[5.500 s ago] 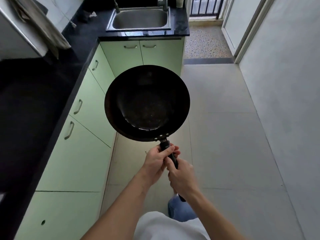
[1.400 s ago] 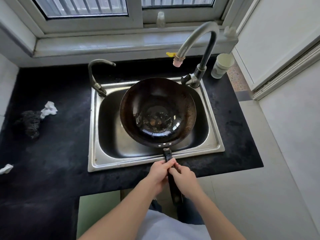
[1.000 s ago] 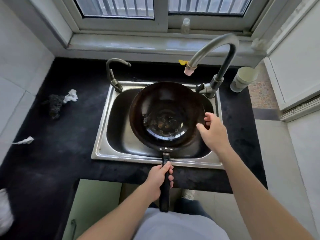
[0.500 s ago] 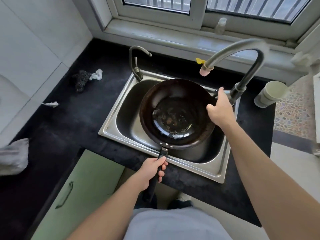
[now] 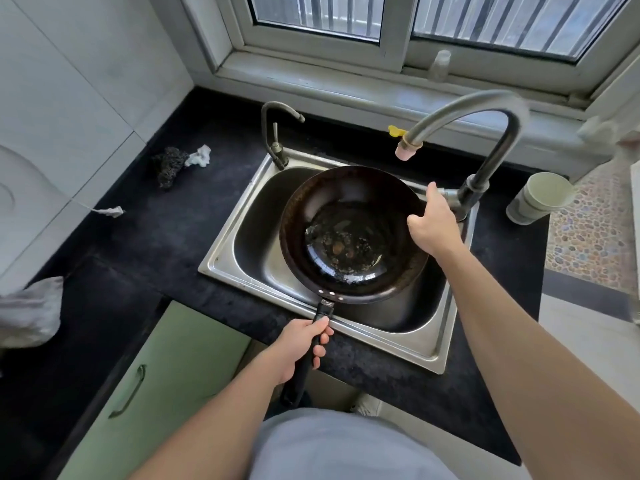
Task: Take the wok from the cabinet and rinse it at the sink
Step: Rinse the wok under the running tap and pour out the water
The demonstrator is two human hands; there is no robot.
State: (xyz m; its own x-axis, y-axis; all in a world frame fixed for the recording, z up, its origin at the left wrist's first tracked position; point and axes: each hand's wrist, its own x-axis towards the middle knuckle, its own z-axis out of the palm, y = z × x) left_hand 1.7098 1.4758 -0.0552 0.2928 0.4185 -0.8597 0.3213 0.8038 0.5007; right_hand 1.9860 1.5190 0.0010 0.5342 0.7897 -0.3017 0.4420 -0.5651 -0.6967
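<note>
**Black wok held over the steel sink**

Dark and round, the black metal wok sits over the basin of the rectangular stainless-steel sink. Its bowl faces up, and its long black handle crosses the sink's front rim. Brownish specks and a glossy patch lie in its bottom. Whether its underside touches the basin I cannot tell.

The person's left hand grips the handle just outside the front rim, with the fingers curled round it. The right hand reaches across the wok's far right edge to the lever at the foot of the tall curved grey faucet. One finger lies stretched toward the lever, but the back of the hand hides the rest, so I cannot tell whether it clasps it. The faucet's pink-tipped spout hangs above the wok's far rim.

A smaller hooked metal tap stands at the sink's back left corner. On the black speckled surface to the left, a dark wiry scouring pad touches a crumpled white scrap of paper. A pale green cup sits right of the faucet. Pale green cabinet doors show below.
</note>
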